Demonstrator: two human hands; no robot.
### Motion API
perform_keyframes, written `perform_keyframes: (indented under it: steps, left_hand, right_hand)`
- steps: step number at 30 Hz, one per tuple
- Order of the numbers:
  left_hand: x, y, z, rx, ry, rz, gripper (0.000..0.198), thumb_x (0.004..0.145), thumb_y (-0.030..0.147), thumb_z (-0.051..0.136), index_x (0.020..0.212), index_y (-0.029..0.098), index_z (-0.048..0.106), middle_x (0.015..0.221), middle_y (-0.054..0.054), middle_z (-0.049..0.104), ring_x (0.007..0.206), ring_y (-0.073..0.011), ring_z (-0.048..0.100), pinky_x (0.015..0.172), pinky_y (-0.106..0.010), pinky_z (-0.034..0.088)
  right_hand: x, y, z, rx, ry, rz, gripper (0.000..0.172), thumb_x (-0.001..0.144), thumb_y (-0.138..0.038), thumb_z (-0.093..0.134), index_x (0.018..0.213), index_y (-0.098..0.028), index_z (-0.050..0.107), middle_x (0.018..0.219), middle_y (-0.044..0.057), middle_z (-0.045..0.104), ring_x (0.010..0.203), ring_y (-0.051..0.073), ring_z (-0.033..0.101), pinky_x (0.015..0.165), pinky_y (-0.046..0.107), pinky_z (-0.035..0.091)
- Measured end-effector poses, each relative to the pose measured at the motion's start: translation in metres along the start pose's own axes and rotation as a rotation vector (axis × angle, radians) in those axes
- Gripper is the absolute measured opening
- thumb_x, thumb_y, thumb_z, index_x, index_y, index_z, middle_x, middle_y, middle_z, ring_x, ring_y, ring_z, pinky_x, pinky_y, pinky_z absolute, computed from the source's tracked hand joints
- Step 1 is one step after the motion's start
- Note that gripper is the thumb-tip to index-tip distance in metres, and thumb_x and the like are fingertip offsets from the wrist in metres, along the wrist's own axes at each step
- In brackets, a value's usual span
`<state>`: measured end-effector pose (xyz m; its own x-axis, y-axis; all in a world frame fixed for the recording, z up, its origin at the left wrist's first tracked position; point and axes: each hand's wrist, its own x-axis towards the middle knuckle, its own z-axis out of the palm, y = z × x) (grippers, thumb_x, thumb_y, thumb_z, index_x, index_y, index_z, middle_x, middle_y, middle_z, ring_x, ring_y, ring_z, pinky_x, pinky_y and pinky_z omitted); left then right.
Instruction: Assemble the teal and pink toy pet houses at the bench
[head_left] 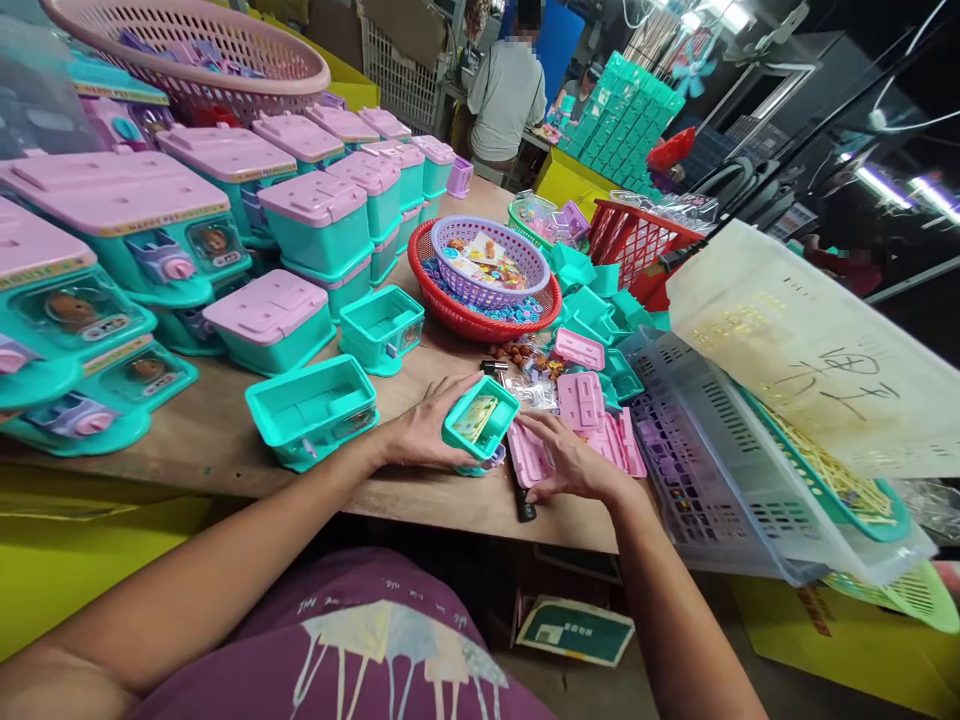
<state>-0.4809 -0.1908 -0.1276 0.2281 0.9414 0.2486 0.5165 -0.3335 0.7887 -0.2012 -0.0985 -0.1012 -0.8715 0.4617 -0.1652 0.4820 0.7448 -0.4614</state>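
My left hand (426,425) is wrapped round the left side of a small teal plastic box (500,420), tilted a little toward me. A folded yellowish printed paper (475,418) lies inside it. To its right, my right hand (576,462) has its thumb and fingers on a flat pink lid (528,456) at the table's front edge. A black rod-like thing (526,508) sticks out beneath that lid. More pink lids (581,402) lie just beyond my right hand. Two open teal boxes (311,412) stand left of my left hand, the farther one (381,325) behind.
Stacked teal boxes with pink lids (277,300) fill the left side. A red basket (480,330) holds a purple basket (491,290) of small parts. Loose teal boxes (585,300) and plastic crates (682,450) crowd the right. Co-workers (510,95) sit farther back.
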Motion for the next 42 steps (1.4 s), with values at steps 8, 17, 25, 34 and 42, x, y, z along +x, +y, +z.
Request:
perform_keyframes:
  steps: [8, 17, 25, 34, 42]
  left_hand:
    - [0.006, -0.003, 0.008, -0.151, -0.026, 0.067, 0.119, 0.056, 0.046, 0.085, 0.151, 0.02, 0.019, 0.15, -0.015, 0.033, 0.14, -0.0316, 0.033, 0.117, -0.047, 0.029]
    - [0.005, -0.003, 0.033, -0.177, 0.122, 0.08, 0.122, 0.05, 0.052, 0.086, 0.147, 0.014, 0.022, 0.141, -0.019, 0.038, 0.134, -0.0352, 0.037, 0.113, -0.052, 0.031]
    - [0.003, -0.004, 0.039, -0.2, 0.148, 0.101, 0.111, 0.054, 0.053, 0.081, 0.143, 0.013, 0.027, 0.137, -0.019, 0.043, 0.127, -0.0354, 0.042, 0.11, -0.053, 0.033]
    - [0.002, -0.006, 0.041, -0.169, 0.119, 0.053, 0.109, 0.054, 0.053, 0.078, 0.143, 0.015, 0.028, 0.14, -0.019, 0.043, 0.126, -0.0378, 0.043, 0.112, -0.054, 0.029]
    - [0.005, -0.018, 0.05, -0.12, 0.11, 0.031, 0.109, 0.056, 0.059, 0.078, 0.144, 0.018, 0.03, 0.138, -0.018, 0.045, 0.124, -0.0377, 0.045, 0.109, -0.054, 0.034]
  right_hand:
    - [-0.008, 0.0, -0.006, -0.014, 0.126, 0.032, 0.101, 0.065, -0.057, 0.08, 0.148, -0.028, 0.031, 0.139, 0.013, 0.041, 0.13, 0.033, 0.042, 0.11, 0.053, 0.036]
    - [0.01, -0.078, -0.019, 0.034, 0.277, 0.019, 0.097, 0.069, -0.052, 0.078, 0.148, -0.03, 0.027, 0.136, 0.011, 0.036, 0.131, 0.03, 0.038, 0.111, 0.05, 0.036]
    - [0.042, -0.092, 0.001, -0.12, 0.268, 0.149, 0.103, 0.066, -0.057, 0.077, 0.15, -0.027, 0.026, 0.131, 0.012, 0.033, 0.128, 0.036, 0.035, 0.11, 0.055, 0.034]
    - [0.043, -0.078, 0.011, -0.022, 0.259, 0.132, 0.106, 0.066, -0.05, 0.076, 0.152, -0.044, 0.014, 0.136, 0.012, 0.038, 0.124, 0.042, 0.044, 0.1, 0.063, 0.042]
    - [0.051, -0.027, 0.031, 0.019, 0.284, -0.006, 0.116, 0.054, -0.042, 0.081, 0.152, -0.043, 0.019, 0.134, 0.012, 0.048, 0.118, 0.047, 0.051, 0.094, 0.066, 0.04]
